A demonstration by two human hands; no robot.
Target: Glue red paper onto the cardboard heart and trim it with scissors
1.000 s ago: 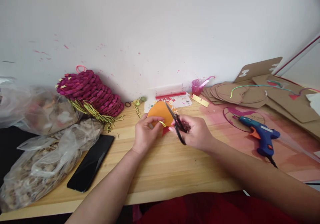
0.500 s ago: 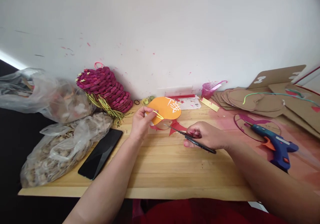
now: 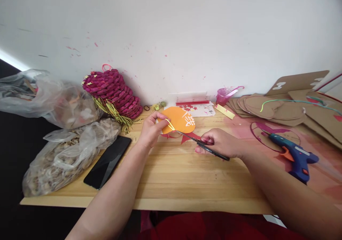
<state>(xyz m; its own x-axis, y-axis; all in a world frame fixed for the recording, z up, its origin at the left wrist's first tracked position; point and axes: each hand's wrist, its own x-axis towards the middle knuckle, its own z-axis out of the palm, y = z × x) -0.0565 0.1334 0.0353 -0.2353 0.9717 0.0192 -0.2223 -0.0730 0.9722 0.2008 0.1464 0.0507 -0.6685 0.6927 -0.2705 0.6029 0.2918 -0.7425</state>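
Note:
My left hand [image 3: 153,127] pinches a thin yellow cord [image 3: 170,124] together with the left side of an orange card piece [image 3: 176,117] that bears white lettering. My right hand [image 3: 217,143] is closed round a pair of black scissors [image 3: 211,150]. The scissor tips point left and meet the end of the yellow cord at the card's lower edge. Under the card, red paper pieces [image 3: 189,137] lie on the wooden table [image 3: 187,183].
At the left are clear plastic bags [image 3: 72,154], a black phone [image 3: 108,161] and a magenta woven bundle [image 3: 117,93]. A pink cup [image 3: 223,95] stands by the wall. At the right lie cardboard shapes [image 3: 260,106] and a blue glue gun [image 3: 296,152].
The scissors in my right hand have moved slightly up and left, their tips now at the cord. The orange card has tilted and turned a little in my left hand.

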